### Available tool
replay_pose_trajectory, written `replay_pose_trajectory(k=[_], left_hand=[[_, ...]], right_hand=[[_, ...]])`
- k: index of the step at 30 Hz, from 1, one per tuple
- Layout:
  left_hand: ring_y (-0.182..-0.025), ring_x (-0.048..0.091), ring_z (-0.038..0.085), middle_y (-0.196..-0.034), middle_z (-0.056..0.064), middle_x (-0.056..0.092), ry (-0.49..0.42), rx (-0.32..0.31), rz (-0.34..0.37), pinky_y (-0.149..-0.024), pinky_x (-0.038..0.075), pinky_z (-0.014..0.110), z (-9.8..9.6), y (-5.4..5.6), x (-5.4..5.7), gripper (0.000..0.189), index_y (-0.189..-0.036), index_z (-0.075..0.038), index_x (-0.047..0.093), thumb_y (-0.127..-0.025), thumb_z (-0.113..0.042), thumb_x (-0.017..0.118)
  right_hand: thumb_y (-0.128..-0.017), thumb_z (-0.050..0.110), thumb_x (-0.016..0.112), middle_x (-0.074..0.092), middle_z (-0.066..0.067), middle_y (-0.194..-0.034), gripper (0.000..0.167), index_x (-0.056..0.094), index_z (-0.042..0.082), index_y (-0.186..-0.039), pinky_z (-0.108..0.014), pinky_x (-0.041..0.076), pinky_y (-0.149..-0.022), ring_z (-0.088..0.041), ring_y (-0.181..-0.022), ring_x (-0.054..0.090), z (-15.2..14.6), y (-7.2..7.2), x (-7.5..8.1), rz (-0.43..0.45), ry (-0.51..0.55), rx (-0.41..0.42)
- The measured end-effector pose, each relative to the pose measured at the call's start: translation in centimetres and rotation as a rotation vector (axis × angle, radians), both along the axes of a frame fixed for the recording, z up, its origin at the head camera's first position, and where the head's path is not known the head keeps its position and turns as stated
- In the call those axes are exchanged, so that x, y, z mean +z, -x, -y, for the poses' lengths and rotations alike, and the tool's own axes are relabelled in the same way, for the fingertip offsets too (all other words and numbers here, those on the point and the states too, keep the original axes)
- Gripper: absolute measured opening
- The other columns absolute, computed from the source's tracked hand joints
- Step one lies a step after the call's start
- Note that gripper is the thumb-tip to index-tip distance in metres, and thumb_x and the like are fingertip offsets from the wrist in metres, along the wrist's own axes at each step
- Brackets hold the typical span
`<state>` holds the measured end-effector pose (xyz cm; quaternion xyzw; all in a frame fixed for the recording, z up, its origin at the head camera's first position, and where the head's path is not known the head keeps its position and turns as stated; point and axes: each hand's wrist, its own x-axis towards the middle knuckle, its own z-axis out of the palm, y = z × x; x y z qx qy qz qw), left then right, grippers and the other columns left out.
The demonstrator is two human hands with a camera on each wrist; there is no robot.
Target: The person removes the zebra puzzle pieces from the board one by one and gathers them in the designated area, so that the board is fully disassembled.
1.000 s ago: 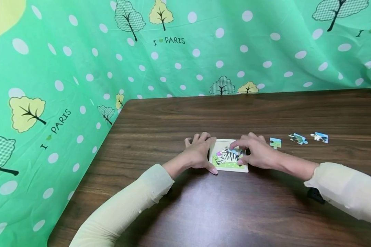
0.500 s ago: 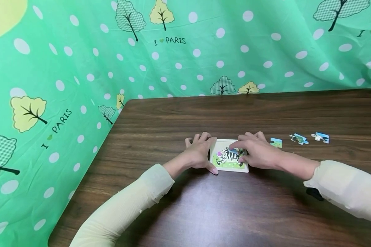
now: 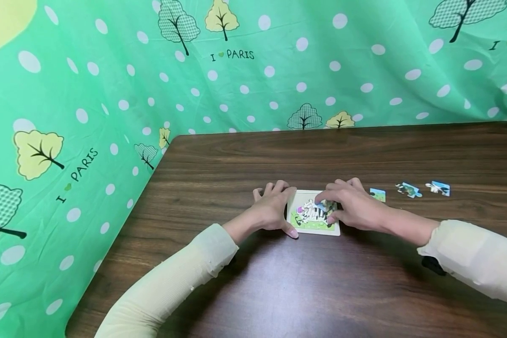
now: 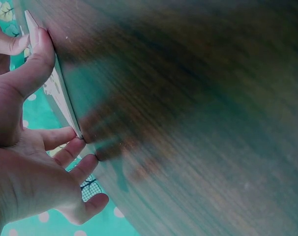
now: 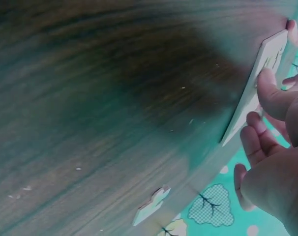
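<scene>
Over the past second the right hand [image 3: 355, 206] shifts only slightly and the tray [image 3: 317, 232] stays between the hands; judged unfinished, three pieces [image 3: 408, 190] lying loose beyond the right hand. Left hand [image 3: 272, 211] spreads wide, touching the tray's left side; right thumb and forefinger stand apart at the zebra picture [image 3: 306, 213], pinch not determinable.
</scene>
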<state>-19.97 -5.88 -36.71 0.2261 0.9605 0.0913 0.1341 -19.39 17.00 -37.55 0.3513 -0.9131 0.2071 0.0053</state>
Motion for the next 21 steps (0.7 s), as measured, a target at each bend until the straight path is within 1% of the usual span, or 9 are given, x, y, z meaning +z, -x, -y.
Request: replay_pose_trajectory(k=[2,4,8,10,12,18,21], left_hand=[[-0.123,0.032,0.022,-0.142,-0.001,0.035,0.0,0.001,0.001,-0.099,0.024,0.053,0.0,0.01,0.01,0.104,-0.14,-0.025,0.042,-0.051,-0.053,0.088],[-0.123,0.032,0.022,-0.142,-0.002,0.035,0.0,0.0,0.0,-0.099,0.024,0.053,0.01,0.02,0.01,0.105,-0.14,-0.024,0.042,-0.051,-0.053,0.088],[-0.124,0.032,0.022,-0.142,-0.002,0.035,0.001,0.001,0.001,-0.099,0.024,0.053,0.02,-0.04,0.1,0.106,-0.141,-0.024,0.041,-0.051,-0.052,0.089],[-0.124,0.031,0.022,-0.142,-0.001,0.035,0.003,0.002,0.001,-0.099,0.023,0.054,-0.01,-0.07,0.16,0.107,-0.143,-0.024,0.04,-0.052,-0.052,0.089],[-0.125,0.031,0.022,-0.142,-0.002,0.035,0.005,0.004,-0.001,-0.1,0.023,0.054,-0.04,-0.07,0.15,0.108,-0.143,-0.024,0.04,-0.052,-0.052,0.088],[-0.125,0.031,0.021,-0.143,-0.002,0.034,0.008,0.009,0.0,-0.1,0.023,0.054,-0.12,-0.07,0.0,0.107,-0.143,-0.024,0.04,-0.051,-0.052,0.089],[-0.125,0.031,0.021,-0.143,-0.002,0.034,0.011,0.011,-0.002,-0.1,0.023,0.053,-0.15,-0.07,-0.04,0.108,-0.144,-0.024,0.039,-0.051,-0.052,0.089]], right_hand=[[-0.068,0.013,0.086,0.064,0.005,-0.096,0.044,0.07,0.014,-0.109,-0.038,0.024,-0.078,-0.014,-0.091,0.051,-0.12,0.03,-0.09,0.008,0.014,0.006],[-0.068,0.012,0.085,0.064,0.006,-0.097,0.045,0.07,0.013,-0.11,-0.037,0.024,-0.078,-0.013,-0.09,0.05,-0.19,0.04,-0.13,-0.003,0.026,0.017],[-0.066,0.013,0.086,0.061,0.006,-0.09,0.047,0.071,0.012,-0.11,-0.036,0.025,-0.077,-0.013,-0.084,0.047,-0.25,0.05,-0.12,-0.102,0.011,0.059],[-0.066,0.012,0.087,0.059,0.006,-0.087,0.046,0.071,0.013,-0.109,-0.036,0.025,-0.076,-0.013,-0.081,0.046,-0.21,0.02,-0.06,-0.158,-0.018,0.071],[-0.067,0.011,0.086,0.058,0.005,-0.086,0.044,0.072,0.013,-0.109,-0.037,0.026,-0.074,-0.013,-0.08,0.046,-0.09,-0.05,0.11,-0.188,-0.051,0.075],[-0.07,0.009,0.084,0.06,0.002,-0.087,0.043,0.072,0.012,-0.11,-0.04,0.028,-0.074,-0.017,-0.083,0.05,0.24,-0.23,0.72,-0.211,-0.149,0.07],[-0.069,0.009,0.085,0.06,0.002,-0.089,0.044,0.071,0.013,-0.11,-0.04,0.029,-0.077,-0.017,-0.085,0.051,0.14,-0.21,0.84,-0.216,-0.155,0.08]])
